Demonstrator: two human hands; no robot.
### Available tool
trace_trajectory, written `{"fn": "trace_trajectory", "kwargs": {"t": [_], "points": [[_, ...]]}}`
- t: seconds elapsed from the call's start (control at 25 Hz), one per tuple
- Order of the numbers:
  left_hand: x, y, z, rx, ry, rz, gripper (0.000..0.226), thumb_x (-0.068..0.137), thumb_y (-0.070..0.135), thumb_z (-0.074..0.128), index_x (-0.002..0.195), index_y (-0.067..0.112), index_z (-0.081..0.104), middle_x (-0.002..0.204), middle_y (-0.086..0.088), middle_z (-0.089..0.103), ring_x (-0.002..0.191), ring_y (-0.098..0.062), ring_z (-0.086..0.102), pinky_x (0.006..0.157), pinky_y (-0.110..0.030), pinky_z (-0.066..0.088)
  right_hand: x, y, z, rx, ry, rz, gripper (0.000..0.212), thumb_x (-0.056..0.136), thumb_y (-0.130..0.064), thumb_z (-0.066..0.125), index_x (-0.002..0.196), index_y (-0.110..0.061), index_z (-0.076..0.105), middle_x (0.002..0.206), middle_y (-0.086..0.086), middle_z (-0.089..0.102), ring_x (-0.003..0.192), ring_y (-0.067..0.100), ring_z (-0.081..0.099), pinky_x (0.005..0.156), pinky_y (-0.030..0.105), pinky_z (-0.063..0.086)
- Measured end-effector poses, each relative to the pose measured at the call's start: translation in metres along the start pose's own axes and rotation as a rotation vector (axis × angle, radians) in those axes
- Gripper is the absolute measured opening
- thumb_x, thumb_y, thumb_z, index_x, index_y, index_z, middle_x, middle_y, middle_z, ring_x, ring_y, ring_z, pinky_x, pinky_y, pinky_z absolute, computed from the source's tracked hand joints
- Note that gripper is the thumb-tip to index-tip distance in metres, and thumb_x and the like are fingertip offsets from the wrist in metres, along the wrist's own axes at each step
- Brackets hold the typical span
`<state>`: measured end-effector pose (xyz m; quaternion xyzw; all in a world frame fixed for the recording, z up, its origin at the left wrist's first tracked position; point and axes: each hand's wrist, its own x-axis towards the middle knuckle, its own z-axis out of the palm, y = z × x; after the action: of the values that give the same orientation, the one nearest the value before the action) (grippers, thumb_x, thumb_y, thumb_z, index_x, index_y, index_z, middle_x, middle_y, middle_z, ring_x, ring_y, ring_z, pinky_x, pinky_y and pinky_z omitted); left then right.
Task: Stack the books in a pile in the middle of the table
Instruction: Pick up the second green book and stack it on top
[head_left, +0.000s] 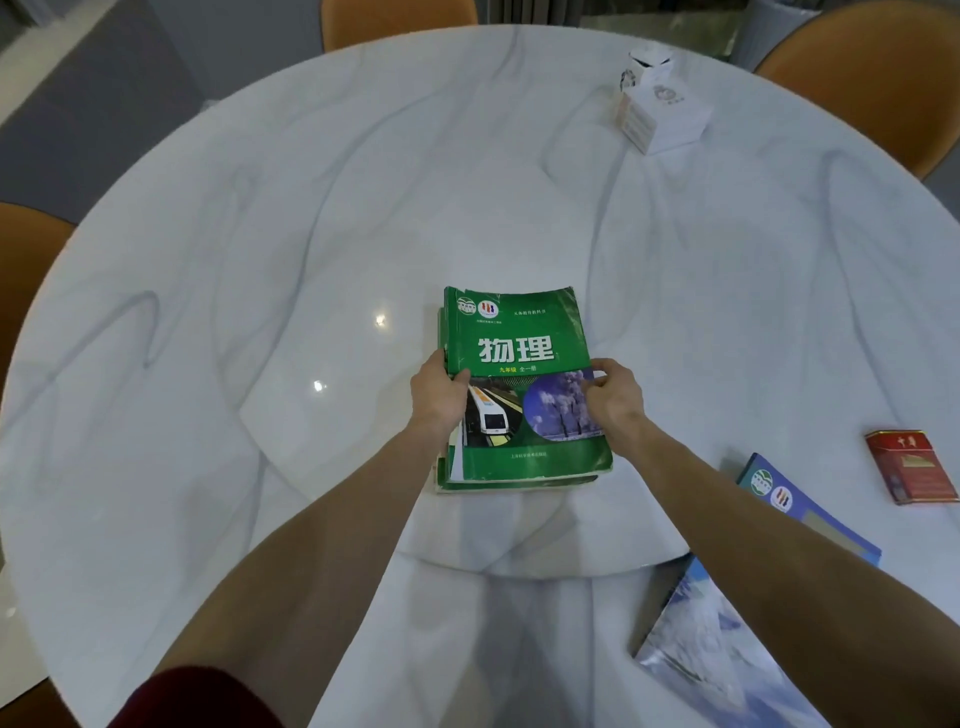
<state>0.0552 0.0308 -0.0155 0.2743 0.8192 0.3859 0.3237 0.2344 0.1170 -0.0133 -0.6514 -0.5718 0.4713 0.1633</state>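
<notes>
Round white marble-patterned table (260, 234), orange chairs around its rim. I see the green physics textbook (522, 338) lying on top of a short pile near the table's middle. Left hand (439, 397) clasps the book's left edge; right hand (615, 400) pinches its right edge. A blue-covered book (800, 509) lies to the green book's right, with a red cigarette pack (911, 467) beyond.

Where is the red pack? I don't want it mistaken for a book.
The red pack lies at the table's right edge, beyond the blue book.
</notes>
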Motion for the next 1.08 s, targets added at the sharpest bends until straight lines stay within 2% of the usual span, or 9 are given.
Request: {"fn": "trace_trajectory", "kwargs": {"t": [0.16,0.28,0.32,0.4,0.52,0.6,0.72,0.92,1.08], "points": [[-0.002,-0.008,-0.004,0.235,0.057,0.078,0.026,0.092,0.012,0.053,0.115,0.003,0.059,0.113,-0.019,0.064,0.1,-0.031,0.061,0.085,-0.033,0.048,-0.001,0.0,0.006,-0.13,0.023,-0.073,0.031,0.091,-0.004,0.043,0.117,-0.004,0.06,0.115,0.021,0.065,0.101,0.035,0.062,0.088,0.035,0.052],[-0.003,-0.013,-0.009,0.433,0.059,0.08,0.03,0.094,0.022,0.053,0.114,0.0,0.059,0.117,-0.023,0.052,0.109,-0.034,0.05,0.094,-0.038,0.045,-0.001,0.0,0.01,-0.22,0.034,-0.104,0.03,0.088,-0.001,0.044,0.111,0.003,0.063,0.115,0.024,0.062,0.102,0.037,0.06,0.092,0.036,0.051],[-0.003,-0.014,-0.01,0.46,0.05,0.074,0.032,0.094,0.023,0.051,0.114,0.0,0.059,0.118,-0.023,0.049,0.111,-0.035,0.048,0.096,-0.039,0.044,0.0,-0.001,0.012,-0.238,0.04,-0.107,0.029,0.088,0.0,0.044,0.108,0.004,0.064,0.115,0.025,0.061,0.1,0.037,0.06,0.09,0.035,0.051],[-0.002,-0.014,-0.01,0.447,0.03,0.054,0.032,0.095,0.023,0.05,0.115,-0.001,0.058,0.12,-0.023,0.047,0.112,-0.035,0.047,0.099,-0.04,0.043,0.0,-0.002,0.014,-0.252,0.062,-0.108,0.025,0.087,0.001,0.046,0.099,0.01,0.066,0.108,0.027,0.064,0.089,0.032,0.061,0.077,0.03,0.049],[-0.001,-0.012,-0.007,0.4,0.012,0.041,0.031,0.096,0.021,0.048,0.117,0.0,0.055,0.122,-0.021,0.046,0.112,-0.034,0.047,0.1,-0.041,0.044,-0.001,-0.001,0.015,-0.244,0.084,-0.087,0.022,0.085,0.003,0.048,0.091,0.013,0.067,0.095,0.029,0.069,0.076,0.025,0.056,0.068,0.031,0.047],[-0.001,-0.012,-0.005,0.383,-0.005,0.032,0.031,0.097,0.02,0.047,0.119,0.0,0.053,0.123,-0.021,0.044,0.113,-0.034,0.047,0.102,-0.041,0.043,-0.002,-0.001,0.014,-0.241,0.084,-0.074,0.022,0.085,0.002,0.048,0.091,0.011,0.068,0.093,0.028,0.069,0.077,0.03,0.06,0.068,0.032,0.047],[0.001,-0.013,-0.005,0.404,-0.022,0.031,0.033,0.097,0.021,0.046,0.121,0.0,0.052,0.124,-0.021,0.044,0.114,-0.034,0.046,0.102,-0.041,0.042,-0.001,-0.001,0.012,-0.239,0.075,-0.084,0.022,0.086,0.002,0.049,0.093,0.009,0.069,0.094,0.026,0.07,0.088,0.037,0.065,0.073,0.033,0.05],[0.002,-0.012,-0.006,0.447,-0.039,0.027,0.032,0.097,0.022,0.045,0.12,0.0,0.051,0.125,-0.02,0.045,0.114,-0.035,0.046,0.1,-0.042,0.043,0.0,-0.002,0.011,-0.234,0.059,-0.057,0.024,0.086,0.003,0.047,0.096,0.01,0.068,0.098,0.027,0.069,0.087,0.036,0.065,0.07,0.033,0.05],[-0.003,-0.006,-0.012,0.538,-0.053,0.035,0.033,0.097,0.025,0.043,0.122,0.004,0.05,0.122,-0.019,0.049,0.115,-0.033,0.047,0.095,-0.045,0.047,-0.002,-0.003,0.004,-0.31,0.02,-0.076,0.025,0.088,-0.003,0.051,0.109,0.005,0.062,0.11,0.025,0.066,0.1,0.037,0.062,0.085,0.037,0.051]]}}
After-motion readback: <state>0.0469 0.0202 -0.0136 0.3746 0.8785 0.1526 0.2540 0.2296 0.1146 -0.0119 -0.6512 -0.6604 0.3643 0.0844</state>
